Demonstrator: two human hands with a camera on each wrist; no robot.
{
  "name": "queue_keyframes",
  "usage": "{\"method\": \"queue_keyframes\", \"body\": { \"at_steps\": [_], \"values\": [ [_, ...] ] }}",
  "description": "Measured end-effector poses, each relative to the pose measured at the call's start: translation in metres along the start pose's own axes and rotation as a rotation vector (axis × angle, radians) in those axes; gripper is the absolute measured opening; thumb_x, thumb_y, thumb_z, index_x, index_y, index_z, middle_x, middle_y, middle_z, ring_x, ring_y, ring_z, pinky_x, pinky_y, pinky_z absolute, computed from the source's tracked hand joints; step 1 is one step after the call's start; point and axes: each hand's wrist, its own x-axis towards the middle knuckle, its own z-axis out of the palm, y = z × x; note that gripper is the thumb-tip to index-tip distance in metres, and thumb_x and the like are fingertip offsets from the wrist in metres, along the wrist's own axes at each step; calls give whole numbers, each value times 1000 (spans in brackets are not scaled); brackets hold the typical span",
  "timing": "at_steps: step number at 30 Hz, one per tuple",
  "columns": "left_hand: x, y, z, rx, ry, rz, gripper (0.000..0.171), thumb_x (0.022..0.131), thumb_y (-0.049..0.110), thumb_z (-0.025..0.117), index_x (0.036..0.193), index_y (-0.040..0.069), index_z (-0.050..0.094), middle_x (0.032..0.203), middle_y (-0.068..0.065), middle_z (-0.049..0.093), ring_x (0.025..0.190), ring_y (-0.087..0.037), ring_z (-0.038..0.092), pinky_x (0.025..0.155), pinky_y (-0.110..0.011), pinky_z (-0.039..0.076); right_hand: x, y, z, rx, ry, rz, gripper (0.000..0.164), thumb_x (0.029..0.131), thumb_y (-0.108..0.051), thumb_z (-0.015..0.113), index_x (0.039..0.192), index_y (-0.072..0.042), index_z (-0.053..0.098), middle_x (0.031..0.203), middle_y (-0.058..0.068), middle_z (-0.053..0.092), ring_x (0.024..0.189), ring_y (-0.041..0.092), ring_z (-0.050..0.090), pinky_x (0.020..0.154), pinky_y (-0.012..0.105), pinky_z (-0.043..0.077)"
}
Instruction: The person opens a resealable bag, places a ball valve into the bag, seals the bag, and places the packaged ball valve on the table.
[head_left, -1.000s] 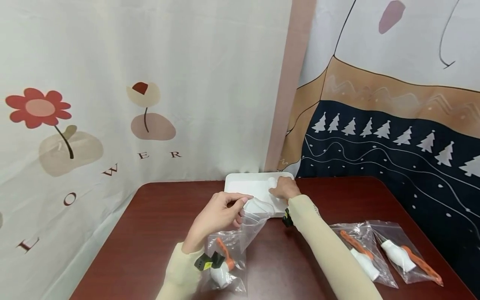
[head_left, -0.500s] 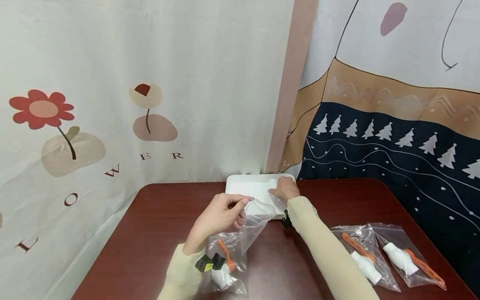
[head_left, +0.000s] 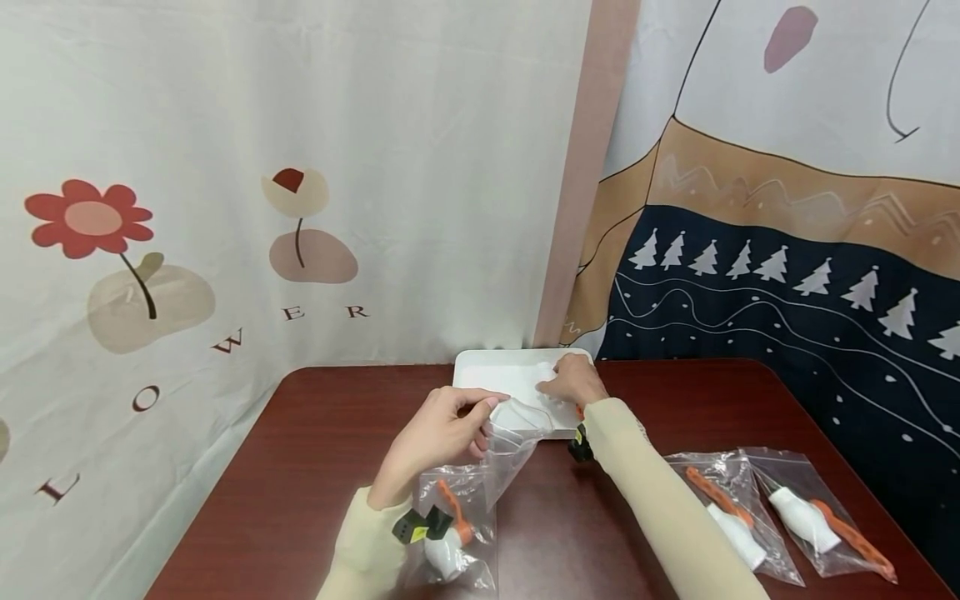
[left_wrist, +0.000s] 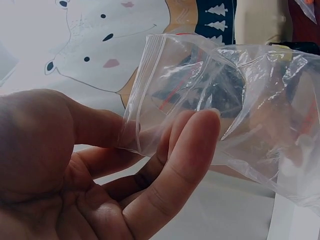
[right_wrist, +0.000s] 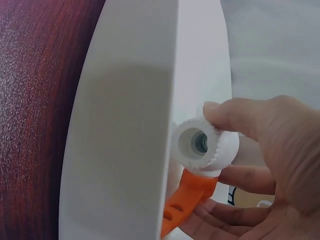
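Observation:
My left hand pinches the top of a clear zip bag between thumb and fingers, in front of the white tray. In the left wrist view the bag looks slack and see-through. Over the tray's right side, my right hand grips a white plastic piece with a hollow, ridged round end and an orange strap-like handle. The thumb lies on the ridged rim and the fingers reach around behind. The tray wall hides the lower part of the handle in the right wrist view.
Another bag with a white piece and orange handle lies below my left wrist. Two similar bags, holding white pieces, lie at the table's right. A printed curtain hangs behind the table.
My right wrist has shifted slightly right and turned, so a bit of orange now shows beneath it. The left hand keeps its pinch on the bag.

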Motion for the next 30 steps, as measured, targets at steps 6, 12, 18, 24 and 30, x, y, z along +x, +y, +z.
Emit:
{"method": "queue_keyframes", "body": {
  "at_steps": [6,12,18,24,30],
  "values": [
    [-1,-1,0,-3,4,2,25,105,12,58,123,7,74,73,-12,67,56,-22,69,60,-46,63,-8,4,-2,139,14,32,59,83,-40,82,124,0,72,124,18,71,100,26,65,82,38,59],
    [-1,0,0,3,6,4,25,105,14,58,124,9,74,72,-12,67,56,-23,69,58,-37,62,-17,10,-6,197,59,-16,58,84,-42,80,125,-1,72,128,20,69,115,31,62,90,43,57],
    [-1,1,-1,11,11,2,25,104,13,58,123,9,74,72,-12,67,55,-20,68,56,-33,61,-27,15,-9,297,92,-28,59,84,-44,80,129,-5,71,124,17,71,111,29,61,85,39,56],
    [-1,2,-1,0,11,-18,25,105,14,58,123,11,74,71,-10,67,56,-24,69,58,-40,62,-41,16,-12,377,130,-58,60,84,-45,81,130,-9,70,125,14,70,116,30,62,92,43,58],
    [0,2,0,-25,0,-37,25,106,15,56,123,11,74,71,-9,67,55,-18,66,55,-32,61,-59,15,-17,464,162,-90,57,84,-42,83,130,-10,69,126,13,70,114,30,68,92,41,60]
  ]
}}
